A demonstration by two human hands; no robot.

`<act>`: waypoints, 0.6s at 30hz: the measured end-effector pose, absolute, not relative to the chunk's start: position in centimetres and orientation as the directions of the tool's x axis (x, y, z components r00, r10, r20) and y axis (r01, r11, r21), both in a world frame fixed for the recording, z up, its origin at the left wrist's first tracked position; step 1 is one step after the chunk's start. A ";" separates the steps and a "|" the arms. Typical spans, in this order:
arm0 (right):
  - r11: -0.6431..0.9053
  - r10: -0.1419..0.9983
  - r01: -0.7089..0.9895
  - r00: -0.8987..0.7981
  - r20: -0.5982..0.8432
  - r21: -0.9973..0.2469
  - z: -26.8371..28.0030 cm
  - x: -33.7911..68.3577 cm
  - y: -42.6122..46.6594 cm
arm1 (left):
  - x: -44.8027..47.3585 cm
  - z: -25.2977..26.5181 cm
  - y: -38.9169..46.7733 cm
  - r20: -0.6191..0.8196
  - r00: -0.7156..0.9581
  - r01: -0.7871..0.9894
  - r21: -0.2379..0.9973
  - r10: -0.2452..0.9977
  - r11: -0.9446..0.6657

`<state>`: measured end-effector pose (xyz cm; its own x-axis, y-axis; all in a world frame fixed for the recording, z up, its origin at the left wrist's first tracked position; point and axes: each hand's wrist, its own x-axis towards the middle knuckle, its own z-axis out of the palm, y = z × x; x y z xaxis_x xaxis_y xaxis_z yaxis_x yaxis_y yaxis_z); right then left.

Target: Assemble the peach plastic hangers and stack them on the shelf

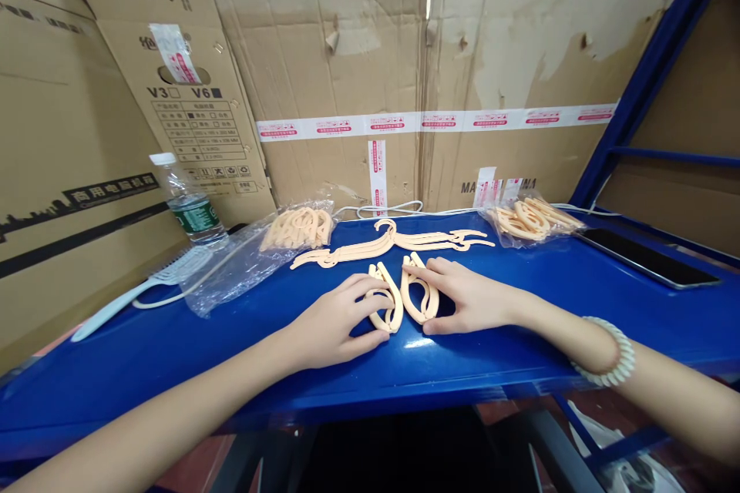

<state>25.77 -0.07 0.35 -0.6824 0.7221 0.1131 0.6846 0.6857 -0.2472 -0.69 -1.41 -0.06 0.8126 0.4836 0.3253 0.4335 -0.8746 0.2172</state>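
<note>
"Edges, room?"
"Blue tabletop: front edge close on the person's side; surface runs open rightward to the phone."
"Pieces?"
"Left hand grasps the left folded hanger, fingers curled over it; right hand grips the right folded hanger, index up top, thumb low. Small gap between hangers."
"Materials?"
"Smooth, peach, plastic-looking teardrop loops; glossy tabletop."

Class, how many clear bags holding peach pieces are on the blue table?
2: the left bag, near the water bottle; the right bag, beside the dark flat device.
</note>
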 end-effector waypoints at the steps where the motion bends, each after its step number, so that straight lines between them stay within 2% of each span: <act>1: 0.698 0.713 0.683 -0.691 0.120 -0.218 0.3 25.8 -0.1 | -0.8 0.0 -1.3 0.320 0.813 0.433 0.224 0.486 -0.873; 9: 0.730 0.683 0.671 -0.713 0.158 -0.128 -0.4 25.9 0.2 | -0.9 0.2 -1.0 0.300 0.821 0.427 0.241 0.485 -0.872; 18: 0.717 0.697 0.677 -0.696 0.171 -0.169 -0.5 25.8 0.2 | -1.2 0.3 -0.9 0.294 0.823 0.424 0.250 0.486 -0.870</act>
<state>25.79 0.25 -0.54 -0.6960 0.6974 0.1709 0.6765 0.7167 -0.1694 -1.18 -0.86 0.28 0.8230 0.4858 0.2945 0.4244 -0.8704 0.2496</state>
